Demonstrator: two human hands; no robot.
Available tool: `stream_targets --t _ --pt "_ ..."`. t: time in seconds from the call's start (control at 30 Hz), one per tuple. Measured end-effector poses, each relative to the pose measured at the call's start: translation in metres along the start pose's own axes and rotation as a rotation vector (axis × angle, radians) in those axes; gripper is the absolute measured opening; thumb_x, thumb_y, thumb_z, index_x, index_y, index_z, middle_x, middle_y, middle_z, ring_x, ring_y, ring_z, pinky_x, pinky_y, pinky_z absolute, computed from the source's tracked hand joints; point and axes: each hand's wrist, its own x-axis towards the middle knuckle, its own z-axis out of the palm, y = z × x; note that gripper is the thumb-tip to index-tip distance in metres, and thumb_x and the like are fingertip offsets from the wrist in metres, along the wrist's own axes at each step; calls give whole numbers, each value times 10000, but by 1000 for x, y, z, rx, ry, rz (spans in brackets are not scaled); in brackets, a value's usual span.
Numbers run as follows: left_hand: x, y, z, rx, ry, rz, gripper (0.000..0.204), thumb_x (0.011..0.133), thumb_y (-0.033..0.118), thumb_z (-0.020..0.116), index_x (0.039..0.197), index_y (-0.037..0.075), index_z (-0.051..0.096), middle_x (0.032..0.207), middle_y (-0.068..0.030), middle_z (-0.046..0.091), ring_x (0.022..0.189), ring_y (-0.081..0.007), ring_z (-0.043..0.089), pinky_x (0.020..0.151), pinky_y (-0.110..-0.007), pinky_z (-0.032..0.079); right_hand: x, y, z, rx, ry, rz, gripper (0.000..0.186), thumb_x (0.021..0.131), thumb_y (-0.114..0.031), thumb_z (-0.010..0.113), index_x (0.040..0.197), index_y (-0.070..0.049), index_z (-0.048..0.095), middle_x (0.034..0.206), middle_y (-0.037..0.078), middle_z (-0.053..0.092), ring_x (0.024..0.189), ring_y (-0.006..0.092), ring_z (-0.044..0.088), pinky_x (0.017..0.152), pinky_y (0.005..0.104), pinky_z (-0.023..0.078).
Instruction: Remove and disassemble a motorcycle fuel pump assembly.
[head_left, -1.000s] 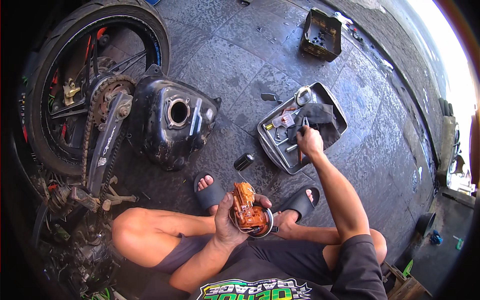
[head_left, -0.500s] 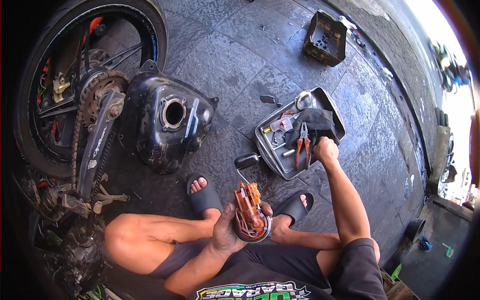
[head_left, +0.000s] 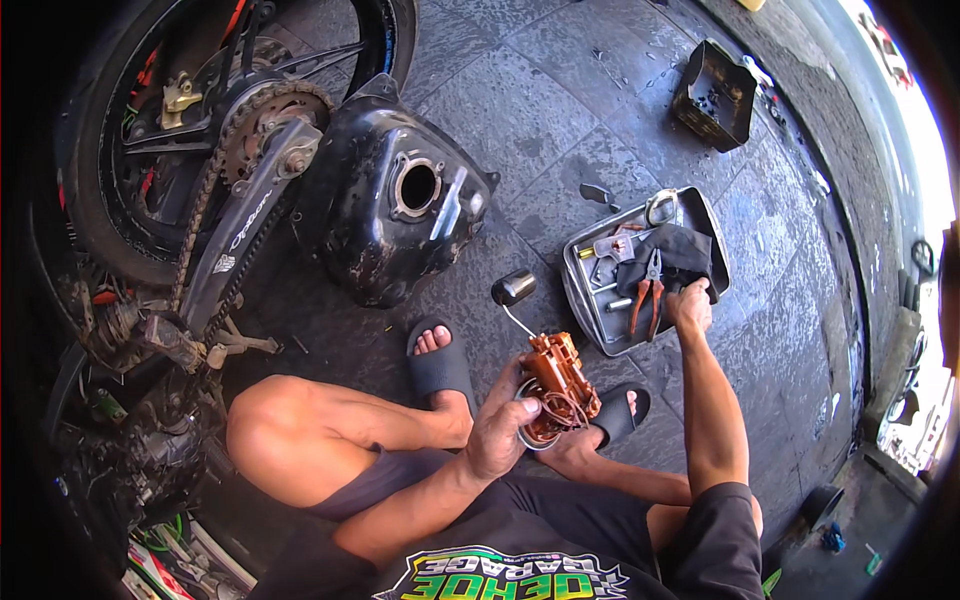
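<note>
Left hand (head_left: 497,432) fingers clasp orange pump unit (head_left: 558,385); right hand (head_left: 690,305) fingers curled on tray (head_left: 583,300) pliers (head_left: 648,292), grip unclear. Float arm (head_left: 518,320) may snag, bend.

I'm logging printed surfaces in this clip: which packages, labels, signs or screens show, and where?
Shirt print: bottom centre, on the person's dark shirt; blocky green and white lettering with a white outline.
Swingarm marking: left, beside the chain; slanted pale lettering on a dark arm.
No packages, signs or screens show clearly.
</note>
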Motion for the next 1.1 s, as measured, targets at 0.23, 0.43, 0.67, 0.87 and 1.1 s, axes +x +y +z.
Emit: stream_targets --t 0.23,0.43,0.67,0.87,1.1 --pt "-6 8 8 308 -72 110 545 885 91 462 1397 -49 344 1287 -165 530 1190 -205 540 1049 -342 417 30 66 -49 -146 -54 -301 355 852 -210 506 1000 59 684 1111 355 662 1061 478 665 949 517 524" --pt "-13 14 8 607 -30 225 508 892 103 505 1354 -61 369 1199 -227 582 1080 -286 619 970 -402 479 -98 15 -167 349 -130 -477 394 878 -262 700 1026 99 642 847 214 695 768 235 681 721 378 531" --pt "-21 19 19 774 -36 301 473 898 115 515 1321 -62 402 1138 -275 605 1046 -399 634 947 -463 482 -268 -22 -188 670 -354 -858 296 805 -107 809 1050 1 685 837 138 717 786 199 726 677 348 566" --pt "-28 19 24 812 42 210 394 920 101 500 1274 -58 434 1100 -267 620 1023 -411 641 912 -466 496 -290 -14 -179 594 -163 -1183 343 694 -84 844 990 -55 675 743 110 633 634 312 659 541 395 516" --pt "-26 10 9 488 45 228 342 976 129 452 1261 -58 457 1134 -209 645 996 -291 659 905 -395 509 -288 -3 -179 595 -431 -1260 151 777 -79 793 839 -35 662 661 108 592 600 298 642 524 377 487"
